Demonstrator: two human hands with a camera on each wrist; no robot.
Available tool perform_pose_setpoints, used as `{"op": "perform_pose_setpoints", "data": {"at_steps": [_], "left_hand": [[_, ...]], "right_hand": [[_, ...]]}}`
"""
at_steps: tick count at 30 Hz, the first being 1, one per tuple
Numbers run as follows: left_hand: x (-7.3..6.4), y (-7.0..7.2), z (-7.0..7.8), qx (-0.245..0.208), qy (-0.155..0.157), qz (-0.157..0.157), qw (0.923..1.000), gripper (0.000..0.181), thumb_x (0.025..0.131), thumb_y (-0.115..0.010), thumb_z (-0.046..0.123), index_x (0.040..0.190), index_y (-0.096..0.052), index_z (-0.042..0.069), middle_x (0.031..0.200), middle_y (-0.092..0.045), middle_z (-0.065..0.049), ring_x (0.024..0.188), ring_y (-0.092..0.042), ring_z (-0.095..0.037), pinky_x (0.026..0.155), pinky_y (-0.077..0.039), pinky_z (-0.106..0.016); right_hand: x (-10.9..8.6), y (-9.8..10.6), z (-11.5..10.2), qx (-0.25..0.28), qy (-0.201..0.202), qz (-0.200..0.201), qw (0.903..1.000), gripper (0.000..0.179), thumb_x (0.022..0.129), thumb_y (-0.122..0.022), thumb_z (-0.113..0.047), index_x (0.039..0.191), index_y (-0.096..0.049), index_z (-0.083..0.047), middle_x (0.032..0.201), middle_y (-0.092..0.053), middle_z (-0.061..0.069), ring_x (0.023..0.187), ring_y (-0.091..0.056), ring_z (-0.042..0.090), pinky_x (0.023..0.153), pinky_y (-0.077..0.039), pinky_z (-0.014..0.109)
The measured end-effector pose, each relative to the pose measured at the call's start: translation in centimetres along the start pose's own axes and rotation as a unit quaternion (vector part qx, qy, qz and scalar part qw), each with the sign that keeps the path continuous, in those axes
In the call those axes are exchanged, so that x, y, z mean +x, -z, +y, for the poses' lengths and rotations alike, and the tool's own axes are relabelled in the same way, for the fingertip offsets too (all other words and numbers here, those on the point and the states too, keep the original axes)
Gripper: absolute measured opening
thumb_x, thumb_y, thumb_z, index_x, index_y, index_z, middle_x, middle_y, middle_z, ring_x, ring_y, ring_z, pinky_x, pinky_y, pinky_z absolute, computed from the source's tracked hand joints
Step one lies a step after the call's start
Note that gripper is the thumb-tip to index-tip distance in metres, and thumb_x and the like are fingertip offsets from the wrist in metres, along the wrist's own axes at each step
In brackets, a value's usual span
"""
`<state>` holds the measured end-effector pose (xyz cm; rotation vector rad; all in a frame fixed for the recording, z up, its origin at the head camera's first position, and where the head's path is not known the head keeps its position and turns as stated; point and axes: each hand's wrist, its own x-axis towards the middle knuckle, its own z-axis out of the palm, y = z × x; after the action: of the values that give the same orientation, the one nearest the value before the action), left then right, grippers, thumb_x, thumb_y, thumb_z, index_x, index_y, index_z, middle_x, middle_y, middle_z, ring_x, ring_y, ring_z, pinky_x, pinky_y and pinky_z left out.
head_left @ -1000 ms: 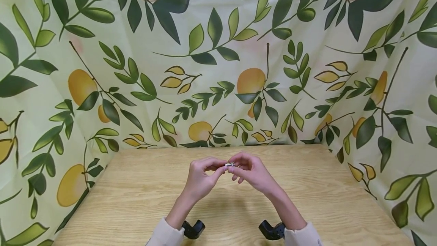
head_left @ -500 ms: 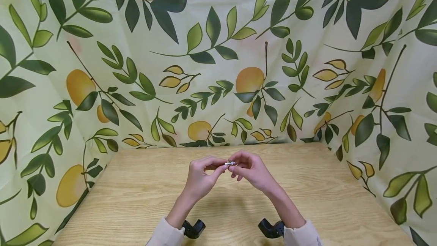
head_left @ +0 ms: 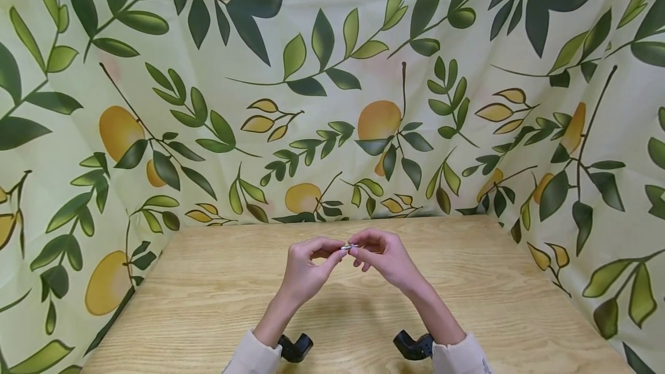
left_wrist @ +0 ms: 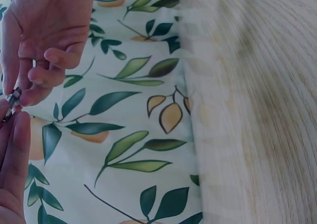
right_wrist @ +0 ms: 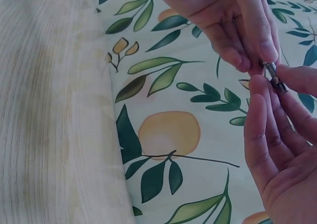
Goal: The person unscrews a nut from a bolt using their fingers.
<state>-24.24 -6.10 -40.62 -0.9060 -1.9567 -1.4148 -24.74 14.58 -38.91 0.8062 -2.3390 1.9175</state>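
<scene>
A small metal bolt [right_wrist: 270,69], silvery and threaded with a thicker dark end [right_wrist: 282,87], is held between both hands, above the table in the head view. My left hand [head_left: 306,270] pinches one end between thumb and fingers. From the other side, my right hand [head_left: 387,258] has its thumb and fingertips curled at the opposite end. In the left wrist view the bolt [left_wrist: 15,98] shows at the left edge, partly covered by fingertips. The right hand [left_wrist: 52,45] is above it there, its other fingers loosely bent.
The light wooden table [head_left: 218,287] spreads below both hands. Cloth [head_left: 322,126] printed with leaves and fruit hangs behind it and along both sides. Black wrist devices [head_left: 295,348] sit at the inner side of each sleeve cuff.
The right fingertips shift slightly at their end of the bolt, and the bolt's right end tips up a little. The left hand stays nearly still.
</scene>
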Motion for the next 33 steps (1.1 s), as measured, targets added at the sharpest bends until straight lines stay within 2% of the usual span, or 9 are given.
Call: {"op": "perform_pose_setpoints", "data": {"at_steps": [7, 16, 20, 24, 30, 33], "left_hand": [[0.05, 0.11, 0.03, -0.008, 0.016, -0.010, 0.9998, 0.010, 0.089, -0.081, 0.006, 0.099, -0.080, 0.006, 0.091, -0.081, -0.007, 0.077, -0.077, -0.015, 0.072, -0.066, -0.028], [-0.01, 0.14, -0.05, -0.015, 0.008, -0.008, 0.9998, 0.010, 0.090, -0.079, 0.004, 0.100, -0.080, 0.005, 0.091, -0.081, -0.009, 0.077, -0.078, -0.017, 0.072, -0.066, -0.028], [0.05, 0.09, -0.03, -0.016, 0.013, -0.009, 0.9997, 0.011, 0.089, -0.080, 0.003, 0.100, -0.080, 0.005, 0.091, -0.081, -0.009, 0.078, -0.078, -0.017, 0.073, -0.066, -0.027], [0.07, 0.03, 0.02, -0.017, 0.013, -0.007, 0.9997, 0.011, 0.089, -0.080, 0.003, 0.100, -0.080, 0.004, 0.091, -0.081, -0.009, 0.078, -0.078, -0.017, 0.073, -0.065, -0.027], [0.08, -0.05, 0.05, -0.017, 0.004, -0.008, 0.9998, 0.009, 0.091, -0.078, 0.005, 0.100, -0.080, 0.004, 0.090, -0.081, -0.010, 0.076, -0.078, -0.017, 0.072, -0.065, -0.027], [-0.03, -0.05, 0.10, -0.016, -0.001, -0.008, 0.9998, 0.009, 0.091, -0.078, 0.005, 0.100, -0.079, 0.004, 0.090, -0.080, -0.010, 0.076, -0.078, -0.018, 0.071, -0.065, -0.027]], "right_hand": [[-0.06, -0.08, -0.08, -0.007, 0.001, 0.011, 0.9999, 0.025, 0.093, -0.075, -0.007, 0.114, -0.069, 0.005, 0.106, -0.071, 0.026, 0.073, -0.071, 0.010, 0.063, -0.062, 0.030], [0.08, -0.12, 0.15, -0.015, 0.003, -0.007, 0.9999, 0.019, 0.099, -0.069, -0.013, 0.108, -0.071, 0.003, 0.096, -0.070, 0.028, 0.069, -0.069, 0.013, 0.061, -0.062, 0.031], [0.04, -0.13, 0.05, -0.010, 0.000, 0.002, 0.9999, 0.020, 0.096, -0.072, -0.008, 0.110, -0.069, 0.005, 0.100, -0.072, 0.024, 0.072, -0.071, 0.011, 0.063, -0.062, 0.030], [0.05, -0.01, -0.11, -0.013, -0.012, 0.005, 0.9998, 0.028, 0.092, -0.077, -0.008, 0.115, -0.068, 0.004, 0.104, -0.072, 0.023, 0.073, -0.070, 0.012, 0.062, -0.061, 0.028], [0.10, 0.06, -0.17, -0.021, -0.016, -0.008, 0.9996, 0.024, 0.101, -0.067, -0.018, 0.113, -0.069, 0.003, 0.098, -0.071, 0.023, 0.071, -0.069, 0.015, 0.062, -0.062, 0.030], [-0.01, 0.04, -0.13, -0.019, -0.012, -0.008, 0.9997, 0.023, 0.103, -0.065, -0.017, 0.109, -0.070, 0.004, 0.093, -0.071, 0.024, 0.070, -0.069, 0.015, 0.062, -0.063, 0.031]]}}
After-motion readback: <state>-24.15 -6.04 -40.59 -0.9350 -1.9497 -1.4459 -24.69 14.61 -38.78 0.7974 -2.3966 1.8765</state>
